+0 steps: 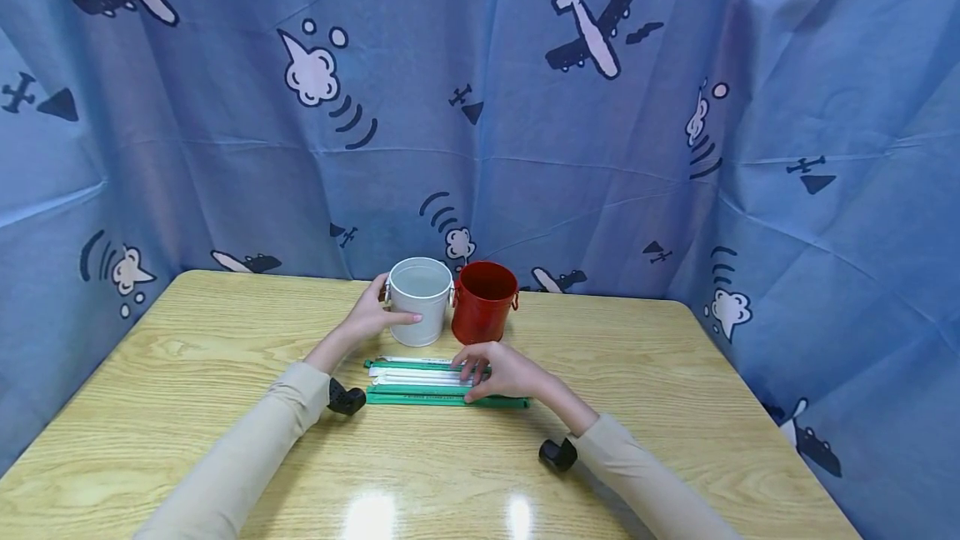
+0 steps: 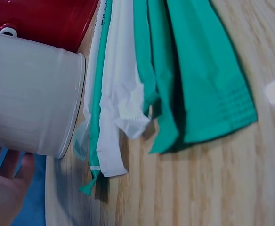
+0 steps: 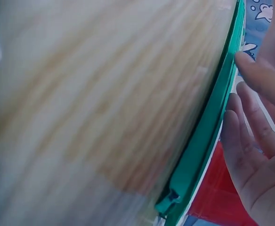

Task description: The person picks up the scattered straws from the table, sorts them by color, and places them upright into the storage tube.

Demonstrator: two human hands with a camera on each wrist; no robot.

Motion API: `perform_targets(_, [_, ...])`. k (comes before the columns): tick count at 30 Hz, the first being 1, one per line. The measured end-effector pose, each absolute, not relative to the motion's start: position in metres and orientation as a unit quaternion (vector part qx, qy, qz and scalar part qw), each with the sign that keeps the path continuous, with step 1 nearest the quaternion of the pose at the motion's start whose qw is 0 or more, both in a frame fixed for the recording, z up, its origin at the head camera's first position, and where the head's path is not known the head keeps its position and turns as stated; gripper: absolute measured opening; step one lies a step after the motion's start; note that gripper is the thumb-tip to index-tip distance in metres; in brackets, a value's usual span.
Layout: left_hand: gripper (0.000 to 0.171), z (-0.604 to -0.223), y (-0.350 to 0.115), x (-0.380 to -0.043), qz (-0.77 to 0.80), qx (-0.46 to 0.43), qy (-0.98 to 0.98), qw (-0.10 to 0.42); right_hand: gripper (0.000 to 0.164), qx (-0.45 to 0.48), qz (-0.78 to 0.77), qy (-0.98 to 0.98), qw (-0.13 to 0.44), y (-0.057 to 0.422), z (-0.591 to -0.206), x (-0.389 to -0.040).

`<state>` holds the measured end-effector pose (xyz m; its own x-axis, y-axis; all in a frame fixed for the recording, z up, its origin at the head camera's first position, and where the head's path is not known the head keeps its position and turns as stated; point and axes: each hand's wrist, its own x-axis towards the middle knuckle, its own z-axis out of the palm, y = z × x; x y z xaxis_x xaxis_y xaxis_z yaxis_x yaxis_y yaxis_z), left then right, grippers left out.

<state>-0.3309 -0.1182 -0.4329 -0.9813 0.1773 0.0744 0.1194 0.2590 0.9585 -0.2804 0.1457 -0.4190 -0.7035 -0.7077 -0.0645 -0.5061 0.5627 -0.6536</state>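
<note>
A white bucket (image 1: 431, 325) stands at the back of the table, and my left hand (image 1: 367, 313) grips its left side, thumb across the front. Touching it on the right is a red bucket (image 1: 480, 319). In front of both lie several long, slim paper-wrapped packets, green ones (image 1: 420, 400) and white ones (image 1: 408, 377), side by side; what they contain is hidden. Their loose left ends fill the left wrist view. Over their right half hovers my right hand (image 1: 506, 369), fingers bent loosely, thumb right at the nearest green packet (image 3: 206, 122), with nothing in its grasp.
The wooden table (image 1: 187, 357) ends at a blue curtain (image 1: 420, 123) printed with planes, which hangs behind and on both sides. Black devices (image 1: 347, 398) are worn at both wrists. Light reflects off the tabletop near the front.
</note>
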Motion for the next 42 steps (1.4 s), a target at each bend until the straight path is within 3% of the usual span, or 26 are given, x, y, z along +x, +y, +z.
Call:
perform_targets(17, [0.092,-0.4308,-0.1171,-0.3274,0.612,0.1,0.785,0.017,0.03,-0.359,-0.273,0.877,0.165,0.1474,-0.4182,-0.2819])
perform_targets(42, [0.092,-0.429,-0.1177,-0.3271,0.598,0.099,0.795,0.017,0.031,-0.38,-0.236,0.872,0.201,0.1408,-0.4114,-0.2783])
